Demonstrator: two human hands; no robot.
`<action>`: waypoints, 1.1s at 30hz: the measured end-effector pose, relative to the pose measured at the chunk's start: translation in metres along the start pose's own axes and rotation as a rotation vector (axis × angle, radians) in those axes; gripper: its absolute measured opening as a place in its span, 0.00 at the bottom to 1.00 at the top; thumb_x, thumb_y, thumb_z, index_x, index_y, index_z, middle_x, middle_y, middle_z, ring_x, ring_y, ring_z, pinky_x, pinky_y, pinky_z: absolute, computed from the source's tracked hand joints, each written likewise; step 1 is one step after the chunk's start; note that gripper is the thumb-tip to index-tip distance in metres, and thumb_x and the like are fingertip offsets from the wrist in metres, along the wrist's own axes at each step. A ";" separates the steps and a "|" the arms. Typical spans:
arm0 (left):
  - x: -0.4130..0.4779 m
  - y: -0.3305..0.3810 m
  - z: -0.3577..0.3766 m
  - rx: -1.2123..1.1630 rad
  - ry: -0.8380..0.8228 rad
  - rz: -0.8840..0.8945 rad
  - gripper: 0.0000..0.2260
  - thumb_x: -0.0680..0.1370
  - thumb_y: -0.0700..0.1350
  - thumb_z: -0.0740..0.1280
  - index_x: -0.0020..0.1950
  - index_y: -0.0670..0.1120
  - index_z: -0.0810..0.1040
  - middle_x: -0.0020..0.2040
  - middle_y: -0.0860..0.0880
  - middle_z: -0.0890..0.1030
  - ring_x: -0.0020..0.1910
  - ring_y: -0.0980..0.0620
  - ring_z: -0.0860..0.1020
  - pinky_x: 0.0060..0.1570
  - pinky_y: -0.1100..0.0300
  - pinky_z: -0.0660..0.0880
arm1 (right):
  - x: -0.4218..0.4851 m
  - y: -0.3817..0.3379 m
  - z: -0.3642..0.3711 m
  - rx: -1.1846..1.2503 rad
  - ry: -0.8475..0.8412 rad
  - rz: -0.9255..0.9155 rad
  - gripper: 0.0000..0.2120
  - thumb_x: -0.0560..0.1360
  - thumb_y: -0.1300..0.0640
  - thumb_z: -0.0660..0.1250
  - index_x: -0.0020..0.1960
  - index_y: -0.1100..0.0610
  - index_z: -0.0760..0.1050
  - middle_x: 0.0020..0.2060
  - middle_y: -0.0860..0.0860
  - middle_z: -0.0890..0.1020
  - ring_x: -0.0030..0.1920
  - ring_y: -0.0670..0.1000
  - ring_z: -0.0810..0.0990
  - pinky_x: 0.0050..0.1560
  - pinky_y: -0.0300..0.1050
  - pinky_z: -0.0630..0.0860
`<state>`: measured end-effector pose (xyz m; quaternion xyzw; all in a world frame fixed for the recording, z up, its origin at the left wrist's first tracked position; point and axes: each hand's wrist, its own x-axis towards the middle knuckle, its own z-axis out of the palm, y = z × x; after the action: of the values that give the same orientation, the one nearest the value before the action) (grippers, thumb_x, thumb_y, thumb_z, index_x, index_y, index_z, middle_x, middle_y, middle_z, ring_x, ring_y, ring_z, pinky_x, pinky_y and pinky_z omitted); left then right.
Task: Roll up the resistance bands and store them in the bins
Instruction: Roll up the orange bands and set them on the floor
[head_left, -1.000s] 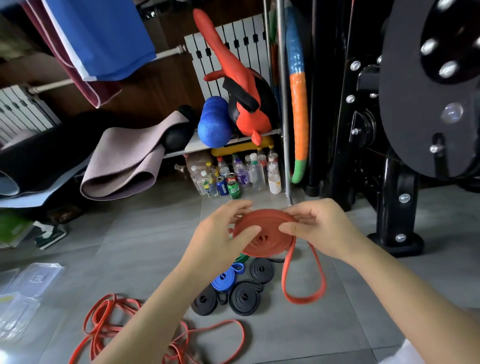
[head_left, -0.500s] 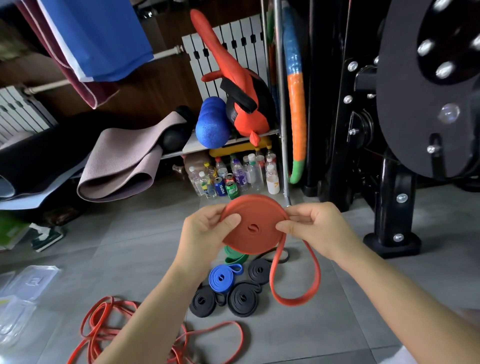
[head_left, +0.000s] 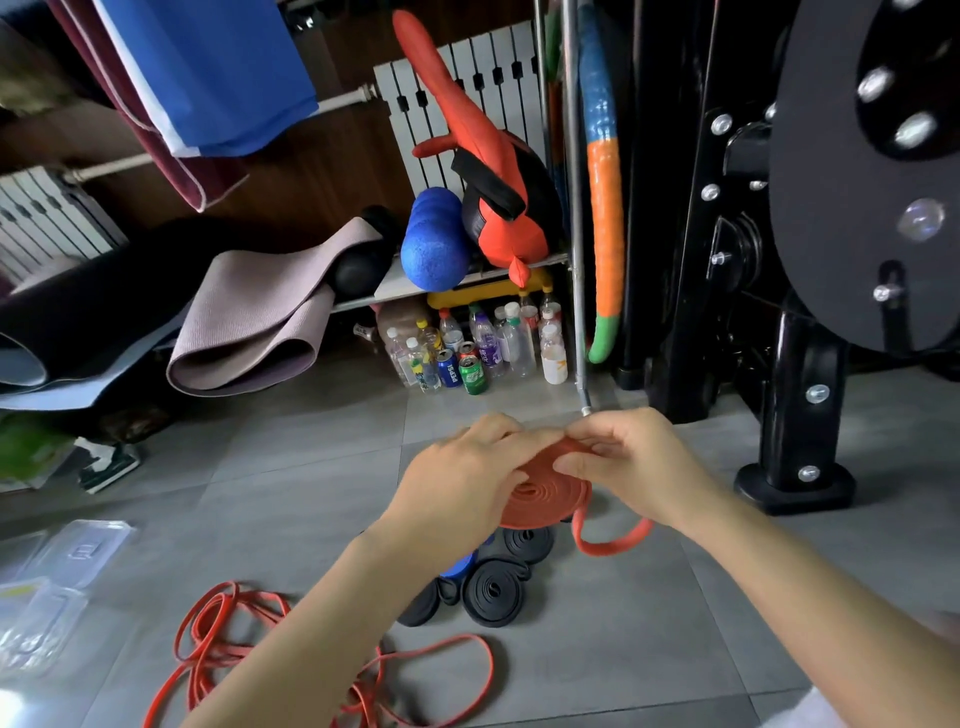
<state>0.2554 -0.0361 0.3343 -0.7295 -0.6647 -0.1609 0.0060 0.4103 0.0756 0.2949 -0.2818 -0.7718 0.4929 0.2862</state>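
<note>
Grey tiled gym floor (head_left: 597, 649); left grip (head_left: 462, 483) and right grip (head_left: 628, 462) hold rolled red band (head_left: 545, 499).

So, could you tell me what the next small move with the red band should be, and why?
Probably rotate the red band coil to wind in the loose tail. The left hand and right hand both grip the coil, and only a short loop hangs free under the right hand, so the roll looks nearly finished but not ready to store.
</note>
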 end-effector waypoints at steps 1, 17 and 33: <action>0.001 -0.001 0.000 -0.061 0.012 -0.024 0.23 0.76 0.40 0.64 0.68 0.61 0.70 0.58 0.55 0.74 0.54 0.51 0.75 0.51 0.52 0.75 | 0.000 -0.001 -0.001 0.018 0.004 0.001 0.10 0.68 0.60 0.75 0.47 0.50 0.82 0.42 0.46 0.85 0.45 0.43 0.83 0.55 0.45 0.78; -0.011 -0.005 0.005 -0.839 0.361 -0.364 0.19 0.73 0.32 0.69 0.51 0.56 0.74 0.48 0.57 0.79 0.47 0.58 0.79 0.47 0.63 0.76 | -0.004 -0.005 -0.012 0.404 0.040 0.043 0.12 0.65 0.64 0.75 0.41 0.47 0.82 0.40 0.47 0.86 0.44 0.46 0.84 0.47 0.35 0.79; 0.010 0.006 -0.004 -0.469 -0.099 -0.312 0.07 0.74 0.46 0.71 0.45 0.59 0.77 0.43 0.58 0.82 0.43 0.57 0.81 0.48 0.54 0.78 | -0.006 -0.003 -0.008 0.139 -0.122 0.033 0.11 0.69 0.63 0.74 0.44 0.47 0.82 0.40 0.45 0.86 0.41 0.45 0.84 0.47 0.42 0.80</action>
<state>0.2606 -0.0285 0.3417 -0.6068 -0.7131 -0.2736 -0.2201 0.4196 0.0747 0.2991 -0.2437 -0.7470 0.5661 0.2492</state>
